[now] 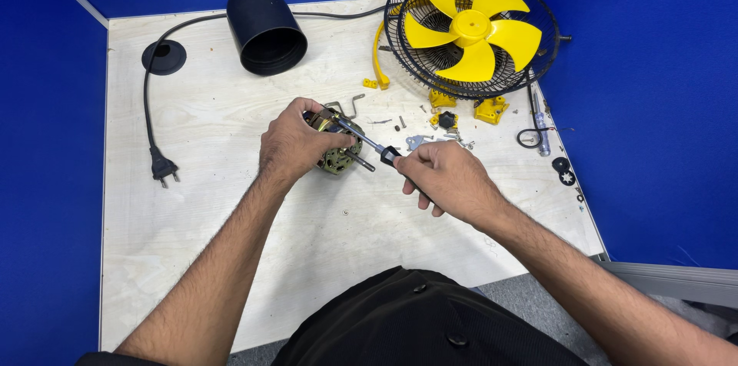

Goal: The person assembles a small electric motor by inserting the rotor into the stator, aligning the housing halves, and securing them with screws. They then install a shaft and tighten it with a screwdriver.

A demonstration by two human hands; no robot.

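The fan blades (469, 28) are bright yellow inside a black wire cage (400, 35). The motor cover (265, 28), cord (146, 97) and plug (162, 165) are black. The counter (231, 204) is pale wood grain; the walls (46, 143) are deep blue.

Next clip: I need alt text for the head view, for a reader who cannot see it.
Seen from above, a person's left hand grips a small fan motor on a pale wooden table while the right hand holds a screwdriver to it. Behind lie a yellow fan blade in a wire guard, a black housing, a plug and loose screws.
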